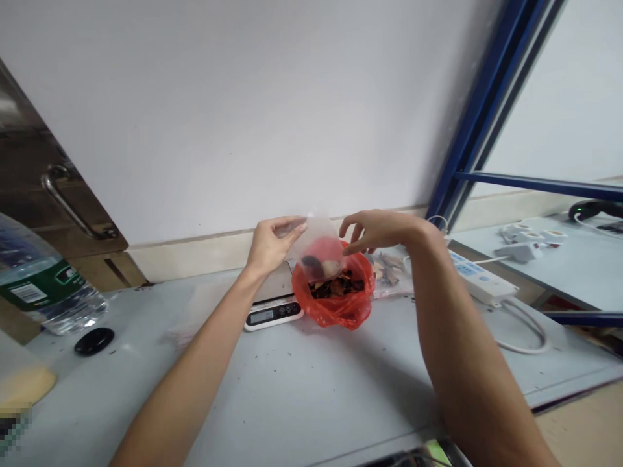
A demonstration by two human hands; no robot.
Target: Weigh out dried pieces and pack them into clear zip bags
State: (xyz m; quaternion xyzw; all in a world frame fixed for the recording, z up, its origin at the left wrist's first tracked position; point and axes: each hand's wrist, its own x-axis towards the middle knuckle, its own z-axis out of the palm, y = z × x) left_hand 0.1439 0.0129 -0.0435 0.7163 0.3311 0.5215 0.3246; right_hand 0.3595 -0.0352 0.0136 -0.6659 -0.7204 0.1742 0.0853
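Observation:
My left hand (pixel 276 242) pinches the upper edge of a small translucent pouch (pixel 318 243), with a few dark and pale pieces at its bottom. The pouch hangs over an open red plastic bag (pixel 331 314) that holds dark, dried-looking pieces (pixel 341 285). Just right of the pouch is my right hand (pixel 370 230), its fingers curved and apart with nothing seen in them. A digital scale (pixel 273 316) lies left of the red bag, partly hidden by my left forearm; its display seems to read zero.
A clear bag of dried pieces (pixel 389 269) lies behind my right arm. A white power strip (pixel 481 279) with a looping cable is to the right. At left are a large water bottle (pixel 43 285) and a black round lid (pixel 94 341). A wall rises behind the table.

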